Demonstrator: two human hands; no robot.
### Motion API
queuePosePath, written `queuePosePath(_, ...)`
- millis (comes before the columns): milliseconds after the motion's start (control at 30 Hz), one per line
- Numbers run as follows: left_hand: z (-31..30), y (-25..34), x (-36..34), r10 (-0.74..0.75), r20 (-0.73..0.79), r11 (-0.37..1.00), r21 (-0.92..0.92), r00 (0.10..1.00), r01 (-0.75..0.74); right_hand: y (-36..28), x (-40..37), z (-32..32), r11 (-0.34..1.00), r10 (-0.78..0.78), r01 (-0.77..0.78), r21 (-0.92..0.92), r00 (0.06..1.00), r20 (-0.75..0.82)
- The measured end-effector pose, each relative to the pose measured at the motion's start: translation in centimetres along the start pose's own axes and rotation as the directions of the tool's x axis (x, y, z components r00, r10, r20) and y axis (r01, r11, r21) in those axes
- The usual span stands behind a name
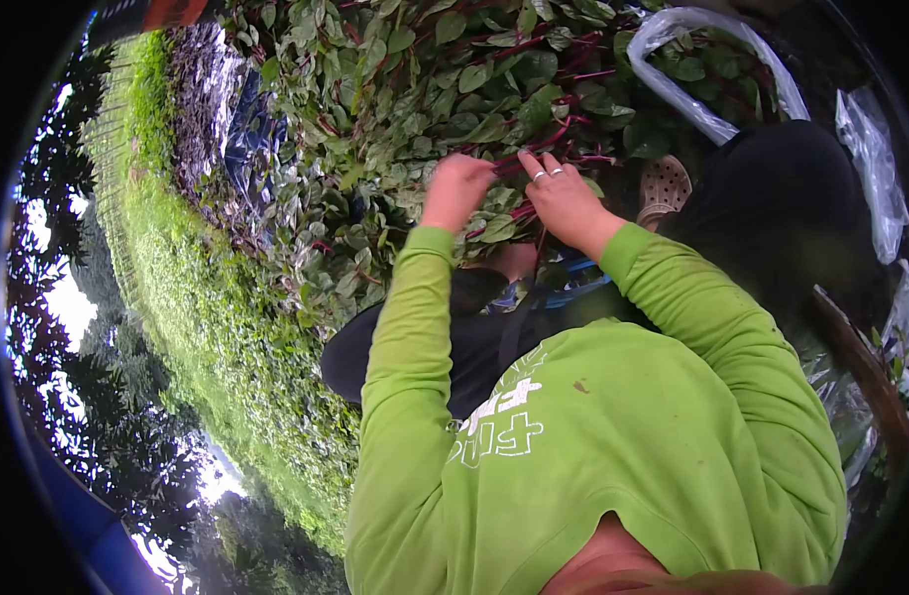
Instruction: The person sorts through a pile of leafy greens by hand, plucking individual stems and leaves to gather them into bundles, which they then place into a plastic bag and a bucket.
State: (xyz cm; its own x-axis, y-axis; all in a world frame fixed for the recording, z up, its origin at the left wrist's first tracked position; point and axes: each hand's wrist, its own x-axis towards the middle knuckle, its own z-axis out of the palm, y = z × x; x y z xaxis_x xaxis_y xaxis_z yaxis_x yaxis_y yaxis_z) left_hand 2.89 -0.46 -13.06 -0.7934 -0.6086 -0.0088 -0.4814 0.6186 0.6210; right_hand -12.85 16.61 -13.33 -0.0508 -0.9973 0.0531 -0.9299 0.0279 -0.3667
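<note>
My left hand (458, 188) is closed in a pinch on a red-purple stem at the near edge of a large spread of leafy greens (405, 89) with red stems. Just right of it, my right hand (566, 201), with two rings, bends its fingers around red stems (567, 127) of the same greens. The stems run between and beyond both hands. What lies under my right palm is hidden. A few leaves (496, 229) hang below the hands.
My knees are bent close by, with a tan clog (665, 188) at the right. Clear plastic (717, 124) lies at upper right, more plastic (876, 169) beyond it. A brown wooden stick (866, 372) is at far right, a blue sheet (251, 129) at upper left.
</note>
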Motion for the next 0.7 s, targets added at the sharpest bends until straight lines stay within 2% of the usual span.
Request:
queuePosePath(33, 1.5, 0.6, -0.2, 0.113, 0.099, 0.992, -0.058, 0.989, -0.108, 0.2, -0.1, 0.1, 1.000, 0.008, -0.008, 0.009, 1.000, -0.004)
queuePosePath(67, 2.0, 0.6, -0.2, 0.097, 0.128, 0.995, 0.005, 0.987, -0.098, 0.3, -0.3, 0.3, 1.000, -0.021, 0.021, -0.001, 0.998, -0.064)
queuePosePath(133, 2.9, 1.3, -0.1, 0.058, 0.191, 0.988, 0.128, 0.980, -0.083, 0.1, -0.7, 0.1, 0.999, -0.018, 0.017, -0.030, 1.000, -0.011)
queuePosePath(233, 2.0, 1.2, 0.1, 0.000, 0.305, 0.996, 0.088, 0.952, -0.029, 0.1, -0.8, -0.1, 0.997, -0.035, 0.036, -0.069, 0.999, 0.014)
queuePosePath(367, 1.9, 0.8, 0.0, 0.044, 0.260, 0.991, -0.137, 0.965, -0.009, 0.6, -0.6, 0.0, 0.998, -0.054, 0.053, -0.044, 0.998, -0.023)
queuePosePath(467, 2.4, 1.0, 0.1, 0.127, 0.392, 0.980, 0.094, 0.911, -0.177, 0.7, -0.9, 0.1, 0.996, -0.056, 0.054, -0.066, 0.998, -0.031)
queuePosePath(567, 1.3, 3.2, 0.9, 0.026, 0.556, 0.911, 0.330, 0.831, -0.249, 0.7, -1.0, 0.2, 0.995, -0.066, 0.063, -0.075, 0.997, -0.034)
queuePosePath(600, 1.3, 3.3, 0.6, 0.030, 0.476, 0.943, 0.278, 0.879, -0.183, 0.6, -0.9, 0.3, 0.995, -0.069, 0.066, -0.075, 0.997, -0.037)
queuePosePath(667, 1.4, 3.6, -0.4, 0.012, 0.308, 0.987, 0.150, 0.951, -0.061, 0.9, -0.7, 0.5, 0.988, -0.131, 0.113, -0.108, 0.976, -0.175)
queuePosePath(700, 1.4, 3.5, -0.4, -0.104, 0.353, 0.994, 0.009, 0.930, 0.108, 0.9, -0.6, 0.3, 0.982, -0.164, 0.137, -0.127, 0.957, -0.240)
